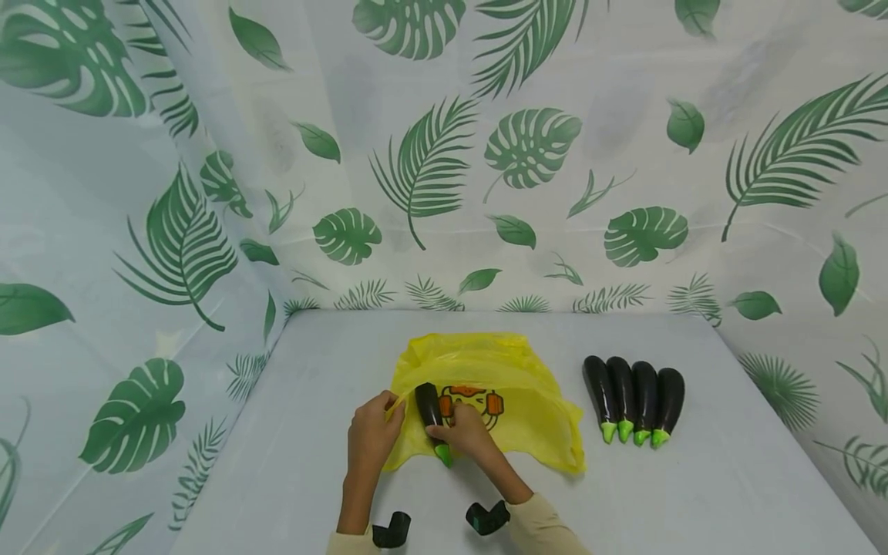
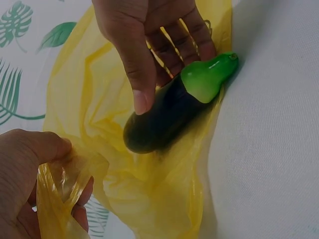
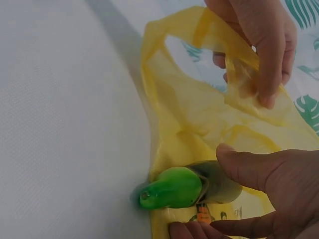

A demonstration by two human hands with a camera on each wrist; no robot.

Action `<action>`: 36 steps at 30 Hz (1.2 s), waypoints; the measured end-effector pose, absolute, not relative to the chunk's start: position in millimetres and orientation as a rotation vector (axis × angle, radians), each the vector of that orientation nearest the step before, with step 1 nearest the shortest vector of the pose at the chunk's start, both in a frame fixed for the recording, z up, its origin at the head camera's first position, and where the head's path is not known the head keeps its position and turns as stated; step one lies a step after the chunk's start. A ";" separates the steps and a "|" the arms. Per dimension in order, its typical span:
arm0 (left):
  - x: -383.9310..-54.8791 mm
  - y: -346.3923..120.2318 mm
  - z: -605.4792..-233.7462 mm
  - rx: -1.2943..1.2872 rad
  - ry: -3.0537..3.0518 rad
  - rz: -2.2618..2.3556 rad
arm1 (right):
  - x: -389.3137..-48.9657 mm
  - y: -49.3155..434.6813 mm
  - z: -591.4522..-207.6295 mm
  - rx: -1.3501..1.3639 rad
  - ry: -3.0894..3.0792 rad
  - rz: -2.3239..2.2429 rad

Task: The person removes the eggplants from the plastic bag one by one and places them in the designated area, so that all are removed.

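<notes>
A yellow plastic bag (image 1: 541, 420) with a printed cartoon face lies spread on the table. My left hand (image 1: 373, 433) pinches the bag's left edge by its handle, and the thin film (image 2: 65, 181) bunches between thumb and fingers. With my right hand (image 1: 470, 433) I hold a dark purple eggplant (image 1: 428, 405), thumb on one side and fingers on the other. Its green stem end (image 3: 172, 189) points toward me, past the bag's near edge. The dark rounded end (image 2: 144, 134) overlaps the yellow film near my left hand.
Several more eggplants (image 1: 645, 397) lie side by side to the right of the bag, stems toward me. White cloth (image 1: 291, 432) covers the table. Leaf-printed sheets (image 1: 444, 185) stand behind it and at both sides. Black devices (image 1: 488, 518) sit at both wrists.
</notes>
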State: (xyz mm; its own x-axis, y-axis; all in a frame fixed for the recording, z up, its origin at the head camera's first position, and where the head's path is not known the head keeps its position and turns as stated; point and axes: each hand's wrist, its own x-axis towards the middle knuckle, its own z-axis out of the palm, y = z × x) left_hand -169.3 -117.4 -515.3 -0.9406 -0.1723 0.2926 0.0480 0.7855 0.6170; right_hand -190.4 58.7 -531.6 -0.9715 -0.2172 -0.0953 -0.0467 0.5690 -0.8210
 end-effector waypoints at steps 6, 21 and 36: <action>-168.5 -117.7 -516.4 0.097 -2.648 -0.933 | -188.3 54.1 -530.9 -0.265 2.681 -1.339; -170.2 -119.4 -516.0 0.087 -2.643 -0.928 | -190.9 46.3 -535.4 -0.220 2.728 -1.275; -170.5 -119.0 -516.4 0.095 -2.644 -0.934 | -190.5 45.1 -538.7 -0.187 2.723 -1.340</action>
State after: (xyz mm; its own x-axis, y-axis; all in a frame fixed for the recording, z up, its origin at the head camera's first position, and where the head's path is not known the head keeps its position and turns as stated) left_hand -170.5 -119.0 -516.4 -0.9418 -0.1721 0.2888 0.0475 0.7823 0.6211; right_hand -190.5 45.1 -538.7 -0.9874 -0.1543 -0.0364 -0.0653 0.6048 -0.7937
